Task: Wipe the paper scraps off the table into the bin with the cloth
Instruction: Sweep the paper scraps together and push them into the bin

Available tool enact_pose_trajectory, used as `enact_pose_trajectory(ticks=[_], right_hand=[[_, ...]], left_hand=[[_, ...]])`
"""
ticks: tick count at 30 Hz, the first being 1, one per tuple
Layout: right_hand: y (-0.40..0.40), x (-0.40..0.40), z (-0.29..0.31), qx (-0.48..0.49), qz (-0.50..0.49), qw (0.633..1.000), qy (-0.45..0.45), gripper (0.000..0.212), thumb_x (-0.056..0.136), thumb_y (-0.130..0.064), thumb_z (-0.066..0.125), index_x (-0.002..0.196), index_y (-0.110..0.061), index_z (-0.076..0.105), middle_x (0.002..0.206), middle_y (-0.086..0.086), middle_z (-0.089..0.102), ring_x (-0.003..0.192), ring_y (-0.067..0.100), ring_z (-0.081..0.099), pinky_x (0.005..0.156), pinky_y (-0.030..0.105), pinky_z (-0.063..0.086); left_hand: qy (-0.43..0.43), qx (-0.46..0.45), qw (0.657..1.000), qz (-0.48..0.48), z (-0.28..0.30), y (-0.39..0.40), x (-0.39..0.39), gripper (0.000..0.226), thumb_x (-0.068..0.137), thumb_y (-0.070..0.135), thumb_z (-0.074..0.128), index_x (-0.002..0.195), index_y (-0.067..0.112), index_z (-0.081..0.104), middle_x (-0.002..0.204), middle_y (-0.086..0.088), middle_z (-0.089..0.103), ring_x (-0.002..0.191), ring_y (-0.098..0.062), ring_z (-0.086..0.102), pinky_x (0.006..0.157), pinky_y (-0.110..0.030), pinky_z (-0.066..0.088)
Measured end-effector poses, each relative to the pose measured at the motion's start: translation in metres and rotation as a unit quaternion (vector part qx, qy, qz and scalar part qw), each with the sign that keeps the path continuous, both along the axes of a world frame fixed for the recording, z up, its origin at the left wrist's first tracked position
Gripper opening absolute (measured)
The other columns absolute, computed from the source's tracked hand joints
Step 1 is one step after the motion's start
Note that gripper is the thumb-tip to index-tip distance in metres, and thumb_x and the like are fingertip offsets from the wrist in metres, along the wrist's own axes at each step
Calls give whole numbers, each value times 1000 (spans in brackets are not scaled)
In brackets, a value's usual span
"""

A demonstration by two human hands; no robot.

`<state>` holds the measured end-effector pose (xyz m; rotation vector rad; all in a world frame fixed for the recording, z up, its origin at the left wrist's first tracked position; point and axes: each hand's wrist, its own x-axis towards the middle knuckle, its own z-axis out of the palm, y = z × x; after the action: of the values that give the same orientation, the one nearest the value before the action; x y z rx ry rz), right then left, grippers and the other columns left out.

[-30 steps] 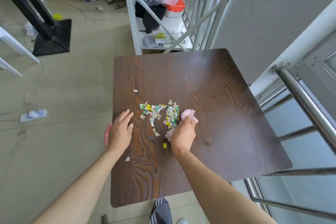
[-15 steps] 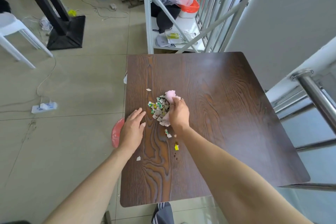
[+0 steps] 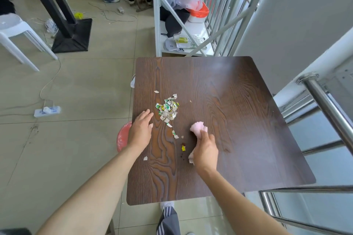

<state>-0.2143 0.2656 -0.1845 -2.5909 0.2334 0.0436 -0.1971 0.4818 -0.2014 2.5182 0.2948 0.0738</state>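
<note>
A heap of small paper scraps lies on the dark wooden table, left of its middle. A few loose scraps trail toward me, among them a yellow one and a white one. My right hand grips a crumpled pink cloth, to the right of and nearer than the heap. My left hand rests flat on the table's left edge, fingers together, holding nothing. A red bin shows below that edge, mostly hidden by the table and my left hand.
A white metal shelf rack stands behind the table. A steel railing runs along the right. On the floor to the left lie a power strip with its cable, a black table base and a white plastic stool.
My right hand has drawn the cloth back off the heap, to the right and toward me. The scraps now sit bunched closer together. My left hand has stayed at the table edge.
</note>
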Motion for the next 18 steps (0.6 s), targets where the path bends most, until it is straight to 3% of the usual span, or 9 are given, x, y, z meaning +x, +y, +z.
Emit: enact_pose_trajectory(ticks=[4,9,15,18], right_hand=[[33,4,6,78,-26,997,13,40,97,-8,38,137,-8,42,122,15,54,104,36,60,82,37,46],[81,25,17,163,-56,984,50,35,94,-3,39,128,-6,46,130,17,50,111,38,56,89,39,44],[97,51,18,252,-41,964,74,33,92,-8,43,125,-6,48,119,20,59,108,38,56,89,43,46],[72,37,21,219,-42,973,61,32,91,-13,45,122,-4,51,111,20,63,104,37,59,84,42,48]], left_hand=[[-5,-3,1000,-2,-2,1,2,46,91,5,51,137,9,48,150,-6,39,141,-21,32,116,-33,25],[-5,-17,1000,-19,-5,5,3,49,89,2,54,137,7,48,150,-7,38,142,-21,32,118,-33,24],[-1,-21,999,-36,-2,14,7,49,89,-1,53,137,8,48,151,-6,38,142,-18,31,117,-28,21],[4,-21,999,-46,2,15,5,48,90,-1,51,137,10,48,151,-3,38,142,-17,30,117,-29,21]])
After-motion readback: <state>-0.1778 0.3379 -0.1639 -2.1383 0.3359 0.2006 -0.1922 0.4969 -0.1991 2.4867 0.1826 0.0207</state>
